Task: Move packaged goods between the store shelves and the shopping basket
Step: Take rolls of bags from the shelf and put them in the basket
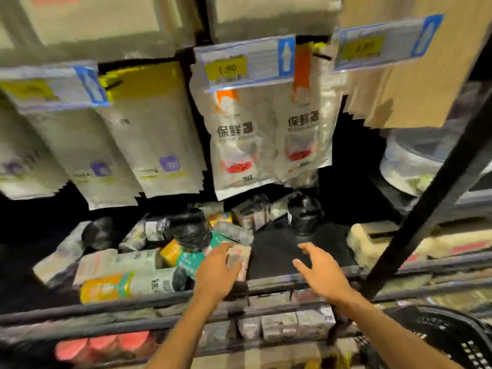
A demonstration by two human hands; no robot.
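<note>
The small pale pink-and-beige wrapped pack (pixel 241 258) lies on the lower shelf at the right edge of a heap of goods. The left hand (pixel 217 269) is laid on its left side, fingers reaching over the top; blur hides whether they have closed round it, so I cannot tell if it is held or only touched. It looks light and soft-wrapped with a slick film skin (a judgement from its sheen), so a pinch across the short sides, thumb under and fingers over, should serve better than a press from above. Just left of the grip a teal printed packet (pixel 187 261) crowds against it, and beyond the fingertips stands a black film-wrapped roll (pixel 190 233), either of which could be dragged along. To the right of the grip the dark shelf floor (pixel 277 251) is bare, and the right hand (pixel 318 270) hovers over it with fingers spread, holding nothing. Nearer than the grip runs the grey metal front rail (pixel 266 284), which the pack must be lifted over. White hanging pouches (pixel 237 139) limit the room above. The black plastic mesh basket (pixel 452 339) waits low and well to the right.
</note>
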